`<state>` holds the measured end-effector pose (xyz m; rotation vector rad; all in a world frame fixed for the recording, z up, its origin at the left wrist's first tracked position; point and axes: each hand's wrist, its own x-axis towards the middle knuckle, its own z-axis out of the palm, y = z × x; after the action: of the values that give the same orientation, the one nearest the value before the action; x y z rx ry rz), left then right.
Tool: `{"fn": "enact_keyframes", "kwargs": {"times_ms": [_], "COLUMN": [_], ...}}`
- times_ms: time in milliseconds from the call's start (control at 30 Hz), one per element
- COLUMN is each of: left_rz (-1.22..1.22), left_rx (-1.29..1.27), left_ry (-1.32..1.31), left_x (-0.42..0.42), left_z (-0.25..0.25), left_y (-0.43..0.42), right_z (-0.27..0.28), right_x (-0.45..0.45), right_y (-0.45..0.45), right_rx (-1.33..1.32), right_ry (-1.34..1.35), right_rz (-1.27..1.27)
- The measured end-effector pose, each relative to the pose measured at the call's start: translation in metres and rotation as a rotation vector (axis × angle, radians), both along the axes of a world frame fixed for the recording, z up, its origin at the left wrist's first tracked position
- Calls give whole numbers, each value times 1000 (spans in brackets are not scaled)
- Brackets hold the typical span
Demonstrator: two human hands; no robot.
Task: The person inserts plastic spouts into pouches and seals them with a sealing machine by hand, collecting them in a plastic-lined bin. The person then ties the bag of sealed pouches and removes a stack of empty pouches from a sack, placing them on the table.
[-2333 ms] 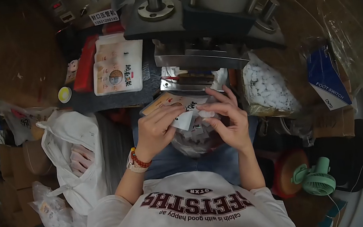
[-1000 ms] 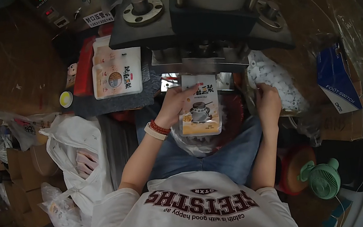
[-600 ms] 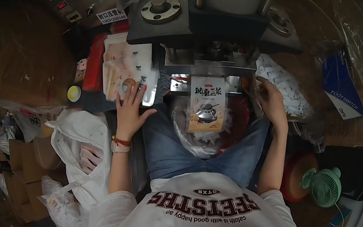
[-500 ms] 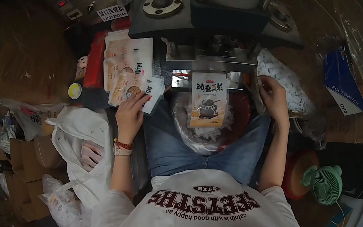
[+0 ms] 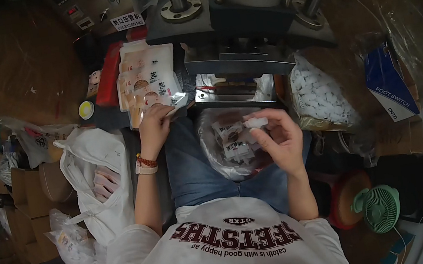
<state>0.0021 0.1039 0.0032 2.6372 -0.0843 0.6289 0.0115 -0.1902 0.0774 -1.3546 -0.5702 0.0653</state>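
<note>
My left hand is closed on the near edge of a pouch at the front of a fanned stack of printed pouches. Between the thumb and fingers of my right hand is a small white plastic spout. That hand hovers over a plastic-lined tub between my knees, where finished-looking printed pouches lie. Just beyond the tub stands the sealing press, with a shiny metal plate beneath its bar and no pouch on it.
A bag of white spouts stands right of the press. A blue foot switch box and a green fan are farther right. To my left are a white sack, a red box and a yellow-topped round container.
The pouch hanging at the press is gone from there, and pouches now show in the tub. My right hand came left from the spout bag with a spout. The press posts protrude farther.
</note>
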Motion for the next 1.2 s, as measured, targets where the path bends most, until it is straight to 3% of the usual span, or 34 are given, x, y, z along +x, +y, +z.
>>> {"fn": "enact_keyframes", "kwargs": {"times_ms": [67,100,167,233,300,367,433,467,500,533,567,600,667,700,800,833,900,1033,1167,1200], "left_rz": [-5,-9,-84,-151,-261,-308,-466,-471,-407,-336,-319,-316,-202,-223,-256,-280,-266,-226,-302,-248], "left_rx": [-348,-349,-284,-291,-256,-270,-589,-591,-707,-817,-1074,-1075,-1455,-1509,-1692,-1689,-1698,-1708,-1403,-1149], "left_ry": [-8,-2,-161,-168,-169,-154,-7,-5,203,410,488,486,549,587,567,609,651,636,551,713], "left_x": [-10,-15,-23,-27,-26,-27,-27,-25,-21,-15,-7,-1,15,22,45,54,60,61,66,66], "left_z": [0,6,29,43,56,62,62,58,47,35,18,5,-10,-7,14,11,11,10,-2,9], "left_y": [-6,-15,-46,-65,-72,-73,-78,-82,-86,-91,-102,-109,-116,-115,-117,-112,-110,-114,-106,-91], "right_z": [8,8,10,-3,-1,6,7,4,-1,-8,-16,-20,-9,4,2,-6,-26,-62,-56,-55], "right_x": [-2,-1,5,16,25,27,24,22,21,23,25,28,30,29,48,56,72,88,92,92], "right_y": [-2,1,14,21,19,11,7,7,7,5,2,-2,-22,-32,-64,-70,-77,-80,-83,-81], "right_rx": [52,51,-304,-363,-543,-469,-399,-387,-368,-370,-450,-527,-466,-461,-601,-601,-1035,-1186,-1236,-1248], "right_ry": [-2,3,-386,-449,-771,-728,-673,-401,-130,-130,-201,-274,-153,-82,-257,-259,-352,-353,-344,-387], "right_rz": [-51,-56,-195,-195,-69,-10,46,31,18,18,-151,-320,-379,-423,-725,-721,-889,-850,-777,-790]}}
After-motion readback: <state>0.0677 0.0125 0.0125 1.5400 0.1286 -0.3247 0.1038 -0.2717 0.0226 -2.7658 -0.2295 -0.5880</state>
